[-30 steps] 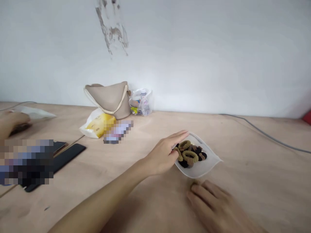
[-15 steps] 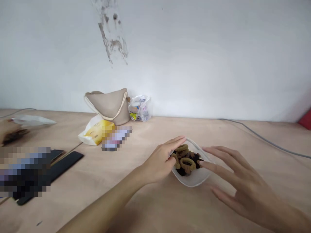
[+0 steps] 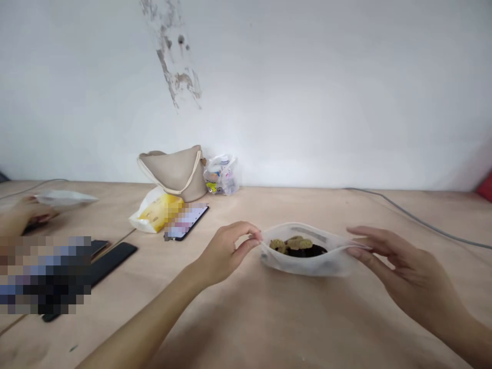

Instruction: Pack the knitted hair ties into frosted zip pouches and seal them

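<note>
frosted pouch [image 3: 307, 265], ends pinched by left hand [image 3: 225, 251] and right hand [image 3: 411, 274], is right of a phone [image 3: 192, 221] (yellow packet [image 3: 157, 212] alongside).

Unable to read any text, brand or number; too small to decipher on yellow packet [image 3: 161, 209] and clear plastic bag [image 3: 227, 178].

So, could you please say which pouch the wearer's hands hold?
The frosted pouch with olive items: left hand and right hand pinch its corners; the other pouch is by another person's hand.
</note>
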A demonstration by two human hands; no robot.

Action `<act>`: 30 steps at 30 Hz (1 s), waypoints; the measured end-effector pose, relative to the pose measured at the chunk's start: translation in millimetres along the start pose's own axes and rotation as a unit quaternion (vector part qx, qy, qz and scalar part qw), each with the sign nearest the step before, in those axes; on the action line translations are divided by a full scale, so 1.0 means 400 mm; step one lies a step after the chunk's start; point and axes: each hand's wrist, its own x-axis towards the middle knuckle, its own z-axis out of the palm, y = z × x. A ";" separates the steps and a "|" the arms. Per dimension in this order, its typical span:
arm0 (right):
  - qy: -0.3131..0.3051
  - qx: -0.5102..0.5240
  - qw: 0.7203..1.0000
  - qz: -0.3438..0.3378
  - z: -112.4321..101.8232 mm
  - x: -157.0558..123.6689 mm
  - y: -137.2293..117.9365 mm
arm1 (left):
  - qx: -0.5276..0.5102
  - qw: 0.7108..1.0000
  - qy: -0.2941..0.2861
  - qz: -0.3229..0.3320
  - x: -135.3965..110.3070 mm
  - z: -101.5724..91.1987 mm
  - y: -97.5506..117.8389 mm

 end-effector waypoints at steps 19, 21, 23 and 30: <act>-0.064 -0.136 0.961 -0.233 0.134 0.035 -0.267 | -0.256 0.940 0.167 -0.151 -0.074 0.092 0.069; -0.095 -0.172 0.951 -0.239 0.159 0.042 -0.279 | -0.247 0.946 0.164 -0.132 -0.084 0.092 0.069; -0.095 -0.184 0.943 -0.259 0.165 0.044 -0.265 | -0.237 0.950 0.162 -0.121 -0.091 0.090 0.066; -0.033 -0.287 0.925 -0.248 0.057 0.045 -0.138 | -0.213 0.928 0.292 -0.088 -0.066 0.037 0.047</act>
